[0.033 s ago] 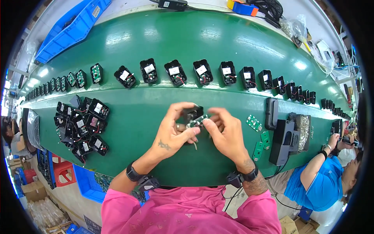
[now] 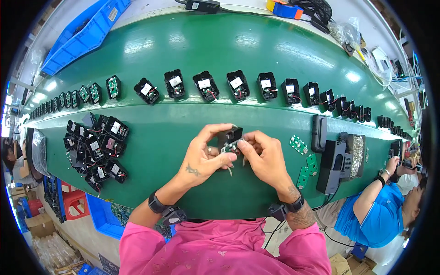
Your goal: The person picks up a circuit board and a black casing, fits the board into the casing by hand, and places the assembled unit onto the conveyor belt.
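Observation:
Above the near middle of the green bench, my left hand [image 2: 205, 156] is closed around a small black plastic housing [image 2: 234, 133]. A circuit board [image 2: 232, 146] sits at the housing's near side, between my two thumbs. My right hand [image 2: 265, 156] pinches the board's right part with thumb and forefinger. The other fingers of that hand are curled. A pale strip, perhaps a wire end, hangs below the board. My fingers cover much of both parts, so whether the board is inside the housing cannot be made out.
A row of black housings [image 2: 207, 85] curves along the bench [image 2: 197, 50]. More are heaped in a pile [image 2: 95, 145] at left. Loose green boards [image 2: 304, 178] lie at right, beside a dark grey device [image 2: 331, 167] and a tray of small metal parts [image 2: 356, 156]. A co-worker [image 2: 373, 211] sits far right.
The black housing has tilted, and its open side shows more between my hands. My right fingers, blurred before, have come in closer on the board. My left hand has hardly moved.

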